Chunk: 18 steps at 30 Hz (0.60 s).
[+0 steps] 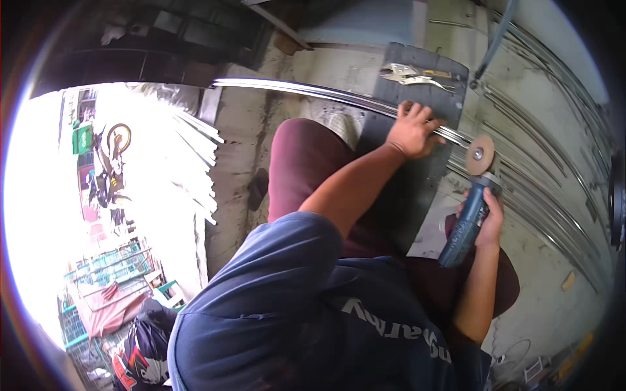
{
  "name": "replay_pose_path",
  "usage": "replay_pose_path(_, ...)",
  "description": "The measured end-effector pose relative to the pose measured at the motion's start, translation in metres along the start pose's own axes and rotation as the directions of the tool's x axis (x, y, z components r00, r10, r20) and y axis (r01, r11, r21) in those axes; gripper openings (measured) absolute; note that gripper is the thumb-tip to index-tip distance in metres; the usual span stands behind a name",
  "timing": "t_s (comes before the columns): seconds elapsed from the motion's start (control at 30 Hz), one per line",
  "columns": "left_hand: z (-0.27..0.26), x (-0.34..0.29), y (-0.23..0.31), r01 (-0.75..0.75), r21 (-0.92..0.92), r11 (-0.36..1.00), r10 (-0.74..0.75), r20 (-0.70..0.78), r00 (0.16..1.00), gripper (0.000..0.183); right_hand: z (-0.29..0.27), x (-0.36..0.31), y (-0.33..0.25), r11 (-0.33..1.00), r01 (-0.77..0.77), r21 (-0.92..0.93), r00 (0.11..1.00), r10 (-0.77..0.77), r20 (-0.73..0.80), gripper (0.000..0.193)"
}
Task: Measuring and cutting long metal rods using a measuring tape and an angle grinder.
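Observation:
My left hand [412, 132] presses down with its fingers curled over long, shiny metal tubes [293, 85], which lie across a dark board [433, 65]. In my right hand [492, 221] is a blue angle grinder [464, 228], gripped round its body with the head pointing away from me. Its tan disc [484, 163] is at the right end of the tubes, just past the board's edge. Whether disc and metal touch, I cannot tell. On the far part of the board rest locking pliers [405, 75] and a small yellow-marked tool [435, 73].
Several long metal rods [531, 127] lie on the concrete floor [541, 280] to the right. My bent knees flank the board. At the left, beyond a bright opening, are a bicycle wheel [119, 139] and a teal wire rack [107, 267] with cloth on it.

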<state>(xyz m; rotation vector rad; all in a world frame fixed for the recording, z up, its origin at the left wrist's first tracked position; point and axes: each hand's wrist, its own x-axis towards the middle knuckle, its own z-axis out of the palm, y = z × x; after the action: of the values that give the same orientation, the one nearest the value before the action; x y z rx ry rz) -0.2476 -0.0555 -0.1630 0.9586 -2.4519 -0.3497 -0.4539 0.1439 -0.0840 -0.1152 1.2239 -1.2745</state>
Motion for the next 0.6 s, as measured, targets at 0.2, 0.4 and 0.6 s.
replay_pose_path(0.2,0.017,-0.001,0.001,-0.054,0.062,0.997,0.052,0.042,0.998,0.042,-0.009,0.009,0.005,0.998,0.059,-0.024,0.998,-0.06,-0.03,0.04)
replay_pose_path(0.4,0.027,-0.005,0.0,-0.063,0.098,0.993,0.057,0.059,0.997,0.039,-0.005,-0.003,0.0,0.998,-0.006,0.064,0.997,0.011,-0.075,0.043)
replay_pose_path(0.6,0.015,0.004,-0.005,-0.054,0.106,0.993,0.054,0.006,0.999,0.037,-0.001,0.001,0.01,0.994,0.094,0.058,0.996,-0.094,-0.007,0.051)
